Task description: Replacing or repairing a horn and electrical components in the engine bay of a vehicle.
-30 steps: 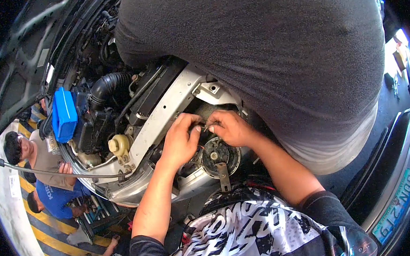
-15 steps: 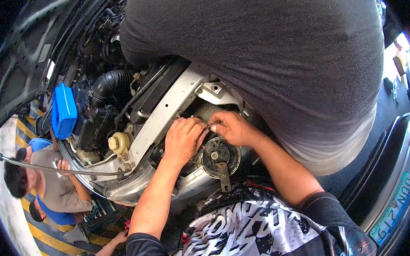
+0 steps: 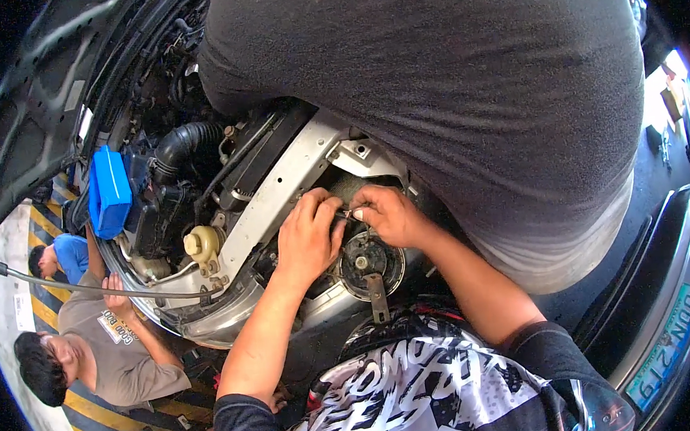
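Observation:
My left hand [image 3: 307, 235] and my right hand [image 3: 390, 217] meet at the front of an open engine bay, below the pale metal crossbar [image 3: 280, 180]. Both are closed in a pinch, fingertips almost touching. A small thin piece [image 3: 348, 214] shows between them, too small to name, and the fingers hide most of it. Just under my hands sits a round black car horn [image 3: 389, 270] with a bolt at its middle. A flat metal bracket [image 3: 378, 296] reaches from it toward my shirt.
Another person's dark-clothed body [image 3: 448, 91] leans in close on the right. At left are a blue tray-like box [image 3: 110, 192], a yellowish reservoir [image 3: 202, 241] and a black air hose [image 3: 186, 142]. A hood prop rod [image 3: 88, 285] crosses low left, where a person [image 3: 120, 348] stands by the fender.
My left fingers have lifted and spread slightly, uncovering more of the small piece; my right hand stays nearly in place. The person at left has shifted down in the picture, showing another person behind.

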`<state>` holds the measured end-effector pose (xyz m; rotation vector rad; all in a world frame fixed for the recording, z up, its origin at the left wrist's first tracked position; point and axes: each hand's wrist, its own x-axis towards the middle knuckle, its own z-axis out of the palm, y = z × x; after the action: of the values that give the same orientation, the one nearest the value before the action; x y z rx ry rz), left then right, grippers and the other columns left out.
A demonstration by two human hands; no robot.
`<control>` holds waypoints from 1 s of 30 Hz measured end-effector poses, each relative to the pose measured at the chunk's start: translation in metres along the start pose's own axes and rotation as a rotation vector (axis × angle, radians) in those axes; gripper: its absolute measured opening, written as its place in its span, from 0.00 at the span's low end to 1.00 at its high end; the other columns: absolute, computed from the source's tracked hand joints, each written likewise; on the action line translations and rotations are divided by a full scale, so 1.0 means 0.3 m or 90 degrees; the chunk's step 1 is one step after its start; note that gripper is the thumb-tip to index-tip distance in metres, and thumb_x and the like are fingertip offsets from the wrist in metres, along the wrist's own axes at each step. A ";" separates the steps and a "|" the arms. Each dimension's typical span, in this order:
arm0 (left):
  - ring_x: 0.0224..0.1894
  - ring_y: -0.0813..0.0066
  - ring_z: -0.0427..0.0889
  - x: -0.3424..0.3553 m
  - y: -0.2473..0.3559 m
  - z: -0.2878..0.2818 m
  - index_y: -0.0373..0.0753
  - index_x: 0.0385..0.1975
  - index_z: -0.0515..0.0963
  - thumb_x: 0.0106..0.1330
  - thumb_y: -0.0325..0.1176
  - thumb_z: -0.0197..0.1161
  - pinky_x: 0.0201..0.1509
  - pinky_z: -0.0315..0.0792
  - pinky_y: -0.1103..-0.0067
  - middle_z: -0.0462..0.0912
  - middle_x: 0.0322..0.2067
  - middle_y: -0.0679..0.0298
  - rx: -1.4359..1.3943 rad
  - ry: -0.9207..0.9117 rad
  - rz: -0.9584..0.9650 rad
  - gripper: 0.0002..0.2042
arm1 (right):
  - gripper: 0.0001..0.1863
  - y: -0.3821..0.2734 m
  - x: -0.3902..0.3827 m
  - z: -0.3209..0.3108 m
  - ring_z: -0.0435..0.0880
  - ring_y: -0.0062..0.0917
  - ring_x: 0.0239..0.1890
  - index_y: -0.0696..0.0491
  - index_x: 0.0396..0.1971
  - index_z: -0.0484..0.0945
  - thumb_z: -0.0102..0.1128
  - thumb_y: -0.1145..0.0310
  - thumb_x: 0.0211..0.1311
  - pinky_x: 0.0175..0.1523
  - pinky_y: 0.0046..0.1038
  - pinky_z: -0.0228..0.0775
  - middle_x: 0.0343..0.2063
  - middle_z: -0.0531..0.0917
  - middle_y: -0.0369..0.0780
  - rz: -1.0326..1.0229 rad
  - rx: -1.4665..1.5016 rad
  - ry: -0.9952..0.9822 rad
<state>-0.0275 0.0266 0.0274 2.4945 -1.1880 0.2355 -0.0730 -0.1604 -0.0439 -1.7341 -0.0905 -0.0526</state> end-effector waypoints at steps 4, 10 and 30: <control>0.46 0.55 0.81 0.009 -0.008 0.012 0.41 0.45 0.76 0.56 0.30 0.74 0.46 0.78 0.66 0.78 0.46 0.57 0.066 0.011 0.106 0.18 | 0.10 0.026 -0.002 0.001 0.86 0.42 0.45 0.61 0.41 0.80 0.62 0.72 0.63 0.52 0.39 0.75 0.38 0.86 0.51 0.008 0.041 0.003; 0.43 0.55 0.80 0.013 -0.018 0.030 0.39 0.36 0.78 0.60 0.31 0.69 0.47 0.75 0.63 0.78 0.38 0.58 0.022 -0.001 0.083 0.09 | 0.10 0.021 0.000 -0.003 0.86 0.42 0.45 0.61 0.41 0.80 0.61 0.72 0.62 0.52 0.38 0.75 0.39 0.86 0.51 0.028 0.028 -0.022; 0.44 0.44 0.81 0.031 0.015 -0.003 0.35 0.42 0.78 0.70 0.33 0.61 0.48 0.76 0.59 0.82 0.45 0.49 -0.148 -0.069 -0.148 0.09 | 0.09 0.052 -0.026 0.014 0.82 0.19 0.39 0.62 0.45 0.79 0.62 0.77 0.66 0.47 0.26 0.76 0.36 0.85 0.39 0.093 0.099 0.007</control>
<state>-0.0251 0.0176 0.0322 2.4347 -0.8954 -0.0944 -0.0793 -0.1591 -0.0606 -1.5799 0.0388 0.0515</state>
